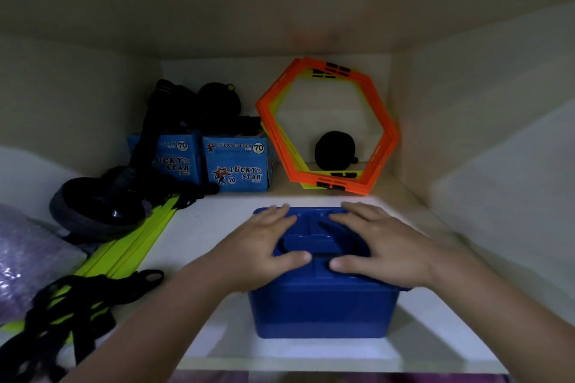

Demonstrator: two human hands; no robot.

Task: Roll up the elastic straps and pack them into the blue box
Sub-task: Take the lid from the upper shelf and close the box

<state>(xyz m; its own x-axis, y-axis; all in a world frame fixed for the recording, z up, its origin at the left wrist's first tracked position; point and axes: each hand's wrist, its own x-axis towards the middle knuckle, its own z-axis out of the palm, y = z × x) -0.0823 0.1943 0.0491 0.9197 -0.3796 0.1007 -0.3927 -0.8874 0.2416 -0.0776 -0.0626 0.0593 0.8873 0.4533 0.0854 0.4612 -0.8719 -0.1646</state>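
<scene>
Both hands are lying flat — left hand (264,246) and right hand (378,246), fingers spread open — pressing on the lidded blue plastic box (323,308) sitting on the white shelf (211,227).

Blue box (323,311): rectangular plastic, upright, lid on. The lid top has moulded recesses. It sits directly under both hands. Left hand (264,246) and right hand (382,246) lie flat on the lid, fingers spread, thumbs pointing at each other over the lid's near middle.

Black straps (77,298): loose unrolled tangle with looped ends, lying well to the left of the left hand, beside that forearm.

Black roll (334,151): round, standing on edge, well beyond the right hand's fingertips. Can't tell if it's a rolled strap.
</scene>
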